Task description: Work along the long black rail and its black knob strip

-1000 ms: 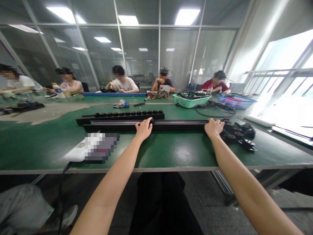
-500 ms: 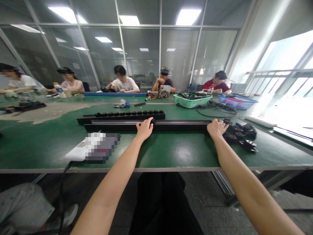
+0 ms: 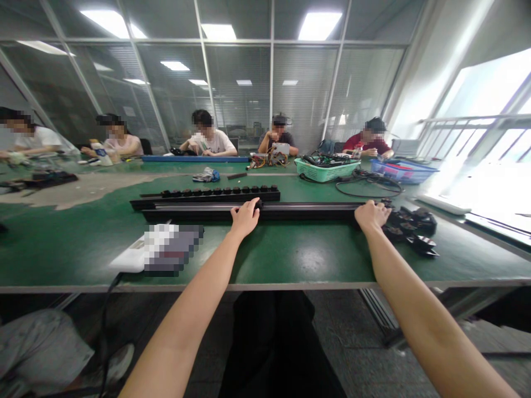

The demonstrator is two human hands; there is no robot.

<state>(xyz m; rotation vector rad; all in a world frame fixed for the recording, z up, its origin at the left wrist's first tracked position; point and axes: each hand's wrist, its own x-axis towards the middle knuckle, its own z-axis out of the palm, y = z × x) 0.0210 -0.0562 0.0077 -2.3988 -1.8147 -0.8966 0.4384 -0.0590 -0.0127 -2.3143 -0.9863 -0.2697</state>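
Observation:
A long black channel rail (image 3: 307, 212) with a pale strip along its length lies crosswise on the green table. My left hand (image 3: 245, 218) rests over the middle of it, fingers curled around a small black part (image 3: 260, 204) at the rail. At the rail's right end, my right hand (image 3: 372, 214) is closed, and what its fingers hold is hidden. Beside it sits a heap of dark parts (image 3: 415, 224). Just behind the long rail, a second black rail (image 3: 271, 195) carries a row of several small black parts (image 3: 218, 192).
A white device (image 3: 130, 260) with a cable lies at front left, beside a blurred-out item. Farther back are a crumpled cloth (image 3: 206, 176), a green basket (image 3: 326, 172) of cables and a blue basket (image 3: 402, 172). Several people sit across the table.
My right hand has shifted slightly to the right, towards the heap of dark parts. My left hand and both rails have stayed about where they were.

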